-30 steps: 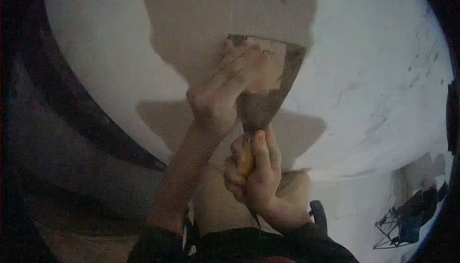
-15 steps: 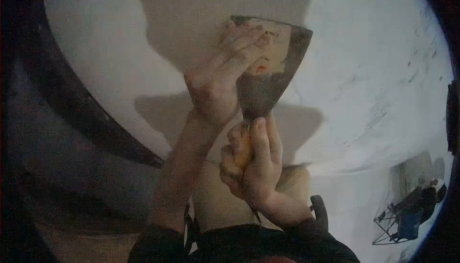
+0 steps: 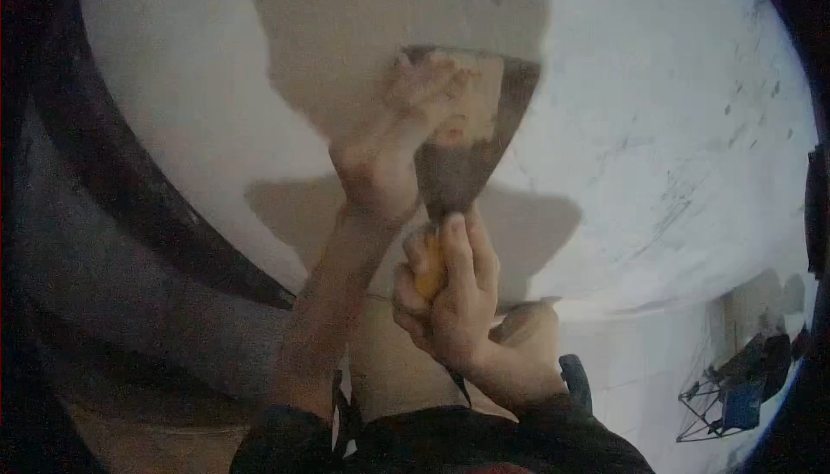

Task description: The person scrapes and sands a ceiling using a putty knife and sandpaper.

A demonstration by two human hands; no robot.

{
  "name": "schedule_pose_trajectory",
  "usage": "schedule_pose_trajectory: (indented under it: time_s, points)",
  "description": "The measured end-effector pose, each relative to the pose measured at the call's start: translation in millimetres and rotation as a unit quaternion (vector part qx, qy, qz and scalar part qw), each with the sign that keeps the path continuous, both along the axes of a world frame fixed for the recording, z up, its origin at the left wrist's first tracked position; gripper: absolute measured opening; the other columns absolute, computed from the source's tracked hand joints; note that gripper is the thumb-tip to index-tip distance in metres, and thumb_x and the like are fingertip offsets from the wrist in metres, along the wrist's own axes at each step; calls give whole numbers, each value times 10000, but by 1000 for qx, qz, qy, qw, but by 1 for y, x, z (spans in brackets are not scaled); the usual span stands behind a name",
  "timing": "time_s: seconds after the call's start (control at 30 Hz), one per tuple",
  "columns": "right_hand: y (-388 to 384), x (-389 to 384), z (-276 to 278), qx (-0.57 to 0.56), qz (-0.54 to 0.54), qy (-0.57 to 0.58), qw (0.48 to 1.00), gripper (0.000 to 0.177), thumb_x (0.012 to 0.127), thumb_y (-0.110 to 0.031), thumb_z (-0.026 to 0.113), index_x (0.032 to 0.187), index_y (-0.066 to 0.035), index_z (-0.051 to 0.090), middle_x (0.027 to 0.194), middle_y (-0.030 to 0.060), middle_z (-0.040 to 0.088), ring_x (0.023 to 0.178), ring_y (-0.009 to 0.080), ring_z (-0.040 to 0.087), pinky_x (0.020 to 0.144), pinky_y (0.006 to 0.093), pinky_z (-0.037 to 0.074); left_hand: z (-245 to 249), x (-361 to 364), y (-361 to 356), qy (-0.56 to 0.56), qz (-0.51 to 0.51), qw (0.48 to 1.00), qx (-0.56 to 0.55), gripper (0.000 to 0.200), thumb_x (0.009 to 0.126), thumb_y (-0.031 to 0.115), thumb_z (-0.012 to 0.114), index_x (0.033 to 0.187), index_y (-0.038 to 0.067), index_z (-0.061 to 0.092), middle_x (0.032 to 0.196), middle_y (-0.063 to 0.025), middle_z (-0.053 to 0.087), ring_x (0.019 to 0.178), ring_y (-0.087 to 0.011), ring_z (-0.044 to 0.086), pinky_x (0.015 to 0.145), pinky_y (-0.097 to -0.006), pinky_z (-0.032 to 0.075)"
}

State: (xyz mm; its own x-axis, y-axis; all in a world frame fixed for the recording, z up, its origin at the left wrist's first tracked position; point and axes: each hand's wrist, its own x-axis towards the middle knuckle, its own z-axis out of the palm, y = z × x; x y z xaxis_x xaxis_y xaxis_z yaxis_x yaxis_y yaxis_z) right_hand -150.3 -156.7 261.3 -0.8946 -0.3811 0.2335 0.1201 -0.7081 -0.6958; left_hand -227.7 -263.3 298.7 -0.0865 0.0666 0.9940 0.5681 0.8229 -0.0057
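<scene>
A wide-bladed putty knife [image 3: 461, 167] points upward in front of the pale surface. Its dark blade flares toward the top and carries a beige patch [image 3: 481, 98] with a small reddish mark. My right hand [image 3: 454, 292] is wrapped round the yellow handle [image 3: 429, 275], thumb near the base of the blade. My left hand [image 3: 406, 120] lies against the upper left of the blade, fingers stretched across it and over part of the beige patch. Motion blur softens those fingers, and they hide the blade's left side.
A large white surface [image 3: 640, 180] with dark scuffs fills the view behind my hands, with my shadow on it. A dark band [image 3: 147, 154] curves down the left. My legs [image 3: 389, 362] show below. At lower right stands a dark and blue object with a thin frame [image 3: 735, 405].
The putty knife has shifted a little left, and its top edge sits lower. Both hands have moved with it, the left fingers still on the blade.
</scene>
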Motion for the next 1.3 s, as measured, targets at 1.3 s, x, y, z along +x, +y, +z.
schedule_pose_trajectory:
  time_s: [1.3]
  points:
    - [13, -8, 36, 7, 21, -30, 999, 267, 986, -356, 345, 1146, -145, 369, 744, 19, 451, 349, 69, 346, 256, 201, 264, 32, -17, 6, -2, 4, 1000, 26, 202, 816, 15, 576, 990, 12, 679, 1044, -85, 673, 988, -209, 637, 887, -339, 488]
